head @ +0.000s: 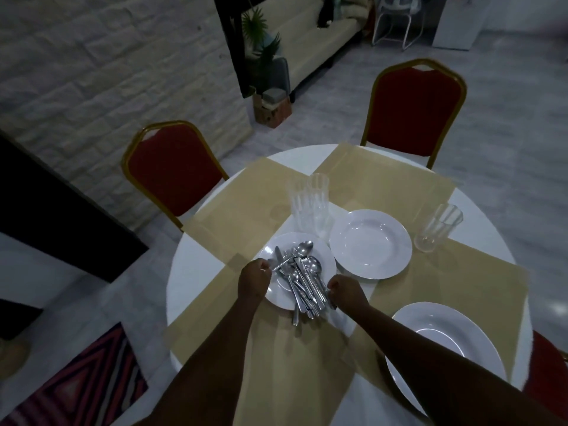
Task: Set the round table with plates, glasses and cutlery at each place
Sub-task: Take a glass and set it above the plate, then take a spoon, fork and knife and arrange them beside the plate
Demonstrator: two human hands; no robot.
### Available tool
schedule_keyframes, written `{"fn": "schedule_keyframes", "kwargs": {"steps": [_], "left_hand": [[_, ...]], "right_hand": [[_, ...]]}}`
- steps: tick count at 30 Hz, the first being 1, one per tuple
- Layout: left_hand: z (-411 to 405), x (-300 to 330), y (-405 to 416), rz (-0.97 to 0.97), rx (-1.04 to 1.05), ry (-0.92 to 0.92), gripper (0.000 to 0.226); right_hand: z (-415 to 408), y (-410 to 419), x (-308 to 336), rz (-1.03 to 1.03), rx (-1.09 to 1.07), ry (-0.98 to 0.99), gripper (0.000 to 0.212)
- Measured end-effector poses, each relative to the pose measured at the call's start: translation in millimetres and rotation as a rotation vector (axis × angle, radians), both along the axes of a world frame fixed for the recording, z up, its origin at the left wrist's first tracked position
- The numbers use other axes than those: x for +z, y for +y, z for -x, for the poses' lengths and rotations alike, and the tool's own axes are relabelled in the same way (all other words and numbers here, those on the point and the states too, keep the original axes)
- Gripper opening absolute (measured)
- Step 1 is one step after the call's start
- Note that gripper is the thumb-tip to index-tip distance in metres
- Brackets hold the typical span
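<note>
two hands (254, 279) (345, 292) grip cutlery (302, 279) piled between them.

Near plate (436, 342) partly behind forearm.

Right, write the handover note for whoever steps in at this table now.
Left hand pinches one piece from the cutlery; right hand grips handles at the pile's near end.
Cutlery is heaped on the middle plate.
Done: far plate with a glass beside it; near plate laid on its mat.
Left: spread two clustered glasses, place the middle plate, share out cutlery at every seat.
</note>
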State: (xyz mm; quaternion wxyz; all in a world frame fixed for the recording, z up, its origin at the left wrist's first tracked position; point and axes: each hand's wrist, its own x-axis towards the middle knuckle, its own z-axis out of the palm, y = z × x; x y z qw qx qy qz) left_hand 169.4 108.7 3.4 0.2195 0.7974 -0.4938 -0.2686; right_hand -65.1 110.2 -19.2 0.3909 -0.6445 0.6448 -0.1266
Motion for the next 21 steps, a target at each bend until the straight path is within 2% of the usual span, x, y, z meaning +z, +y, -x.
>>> {"fn": "schedule_keyframes", "kwargs": {"steps": [4,10,14,17,21], "left_hand": [[0.4,-7.8,-25.0,-0.044,-0.132,-0.113,0.015],[5.2,-16.1,-47.3,-0.157,-0.198,-0.2,0.007],[7.3,-16.1,-47.6,-0.163,-0.171,-0.158,0.003],[2.7,-22.1,-46.6,-0.186,-0.213,-0.179,0.01],[-6.7,-24.9,-39.1,-0.183,-0.16,-0.092,0.011]], "right_hand": [[-9.2,-5.4,-4.2,0.026,0.035,0.037,0.023],[-18.6,-8.9,-7.8,0.044,0.047,0.082,0.011],[-22.1,-9.6,-5.2,0.083,0.04,0.08,0.008],[-26.8,-8.9,-2.2,0.106,0.067,0.084,0.01],[-38.0,-7.9,-0.5,0.104,0.071,0.047,0.011]]}}
